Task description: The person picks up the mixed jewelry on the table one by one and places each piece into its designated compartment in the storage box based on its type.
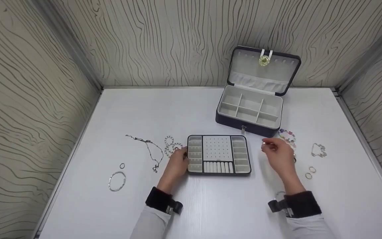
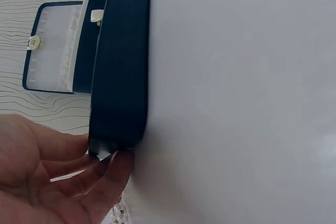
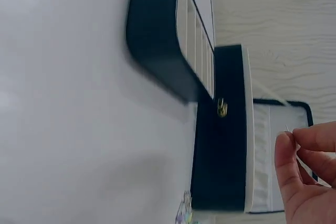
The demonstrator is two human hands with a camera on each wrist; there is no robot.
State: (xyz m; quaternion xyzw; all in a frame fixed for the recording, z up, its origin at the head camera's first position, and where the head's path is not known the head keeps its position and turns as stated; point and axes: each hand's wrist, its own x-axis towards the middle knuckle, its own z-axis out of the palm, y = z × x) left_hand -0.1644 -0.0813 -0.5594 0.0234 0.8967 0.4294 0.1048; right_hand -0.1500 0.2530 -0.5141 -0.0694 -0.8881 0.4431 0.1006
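Note:
My left hand point(image 1: 177, 162) grips the left side of a dark jewelry tray point(image 1: 234, 158), thumb and fingers at its end in the left wrist view. The tray has light compartments on both sides, a panel of small holes and a row of ring rolls. Right of the tray, my right hand point(image 1: 279, 154) is raised and pinches a tiny earring point(image 3: 287, 128) between thumb and index finger. Only a thin, pale bit of it shows; the rest is hidden by the fingertips. Behind the tray stands a dark jewelry box point(image 1: 228, 123) with its lid up.
Left of the tray lie a beaded bracelet point(image 1: 168, 142), a dark necklace point(image 1: 159, 148), a ring point(image 1: 122, 163) and a silver bangle point(image 1: 109, 186). At right are a colorful bracelet point(image 1: 283, 131), a chain bracelet point(image 1: 313, 153) and two gold hoops point(image 1: 305, 176). Patterned walls enclose the table.

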